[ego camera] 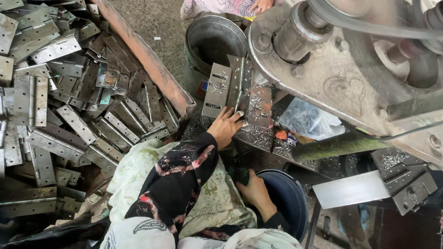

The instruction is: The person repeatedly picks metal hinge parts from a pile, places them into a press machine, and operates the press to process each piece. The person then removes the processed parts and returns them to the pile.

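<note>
Grey steel hinges [56, 97], dark blue bucket [288, 199], black floral sleeve [178, 177].

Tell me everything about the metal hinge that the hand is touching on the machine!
The hinge is made of two long, flat plates of dull grey metal joined along a middle ridge, with small holes and slots. It lies opened out on the machine's bed, strewn with shiny shavings, in front of a grey bucket. The left hand touches its lower edge.

Metal workshop: heaped steel hinges [56, 91], belt-driven machine [365, 45], metal shavings [257, 134] on bench.
</note>
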